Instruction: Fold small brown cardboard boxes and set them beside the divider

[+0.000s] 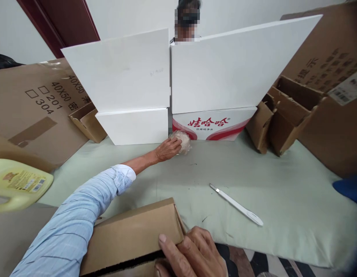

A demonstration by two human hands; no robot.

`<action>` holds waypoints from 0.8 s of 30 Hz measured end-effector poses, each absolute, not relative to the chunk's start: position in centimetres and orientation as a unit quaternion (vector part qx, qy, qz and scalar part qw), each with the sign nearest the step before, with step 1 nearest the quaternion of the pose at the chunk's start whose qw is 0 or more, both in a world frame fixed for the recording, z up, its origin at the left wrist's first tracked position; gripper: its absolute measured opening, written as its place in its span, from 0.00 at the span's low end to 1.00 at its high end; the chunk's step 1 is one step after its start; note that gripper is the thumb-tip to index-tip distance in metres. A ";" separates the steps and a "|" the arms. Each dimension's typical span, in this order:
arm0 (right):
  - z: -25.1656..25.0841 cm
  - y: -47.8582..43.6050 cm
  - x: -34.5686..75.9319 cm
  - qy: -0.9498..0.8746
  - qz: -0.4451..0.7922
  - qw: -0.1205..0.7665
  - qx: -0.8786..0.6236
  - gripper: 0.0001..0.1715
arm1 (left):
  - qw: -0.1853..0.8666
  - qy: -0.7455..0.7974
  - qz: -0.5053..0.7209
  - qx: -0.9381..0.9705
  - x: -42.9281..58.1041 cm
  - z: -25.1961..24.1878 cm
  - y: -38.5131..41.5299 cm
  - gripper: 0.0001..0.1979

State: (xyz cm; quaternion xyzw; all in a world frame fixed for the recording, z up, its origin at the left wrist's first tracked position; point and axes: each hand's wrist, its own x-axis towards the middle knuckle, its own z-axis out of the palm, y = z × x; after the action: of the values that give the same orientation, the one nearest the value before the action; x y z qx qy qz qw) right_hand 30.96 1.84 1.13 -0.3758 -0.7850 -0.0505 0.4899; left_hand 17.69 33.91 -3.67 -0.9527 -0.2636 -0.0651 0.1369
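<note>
My left hand point(167, 149) reaches far across the pale green mat point(282, 192), its fingers closed round a crumpled clear plastic bundle point(182, 139) with something pale brownish inside. The bundle lies against the base of the white boards. My right hand point(192, 252) sits at the near edge, thumb and fingers gripping the corner of a flat cardboard box point(132, 234). A white plastic knife point(236, 204) lies on the mat to the right of the box, untouched.
Two white boards point(224, 69) stand upright at the back, with a red-lettered carton point(213, 124) beneath. A person is partly visible behind them. Open cardboard boxes point(285, 115) stand right, a flattened carton point(31, 111) left. A yellow jug point(17, 184) lies near left.
</note>
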 end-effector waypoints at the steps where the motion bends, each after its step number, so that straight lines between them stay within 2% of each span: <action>1: 1.3 1.8 31.0 -0.786 -0.048 0.488 -0.376 0.22 | 0.135 -0.263 -0.060 -0.953 17.7 -3.6 33.7 0.16; 6: 2.3 1.5 31.3 -0.803 -0.005 0.476 -0.358 0.21 | 0.114 -0.285 -0.025 -0.951 17.0 -1.6 32.0 0.16; 9: 2.7 1.6 31.3 -0.804 0.020 0.467 -0.368 0.20 | 0.081 -0.316 -0.032 -0.945 14.8 1.6 30.4 0.20; 12: 2.8 2.2 31.1 -0.797 0.016 0.479 -0.367 0.20 | 0.018 -0.339 -0.123 -0.933 10.8 6.1 26.6 0.22; 17: 2.9 3.5 30.7 -0.793 0.009 0.491 -0.362 0.18 | -0.065 -0.344 -0.259 -0.900 3.2 12.3 14.5 0.10; 21: 2.8 4.0 30.5 -0.787 0.018 0.485 -0.381 0.16 | -0.173 -0.395 -0.245 -0.868 -0.5 12.9 5.4 0.10; 24: 2.8 4.0 30.4 -0.781 0.031 0.486 -0.392 0.17 | -0.202 -0.405 -0.223 -0.863 -1.7 11.7 1.8 0.14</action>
State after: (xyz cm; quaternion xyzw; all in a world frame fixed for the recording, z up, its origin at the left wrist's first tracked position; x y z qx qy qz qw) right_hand 30.43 3.95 2.81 -0.3916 -0.7810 0.0314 0.4855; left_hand -1.70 1.82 11.66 -0.8631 -0.4055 -0.2233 -0.2018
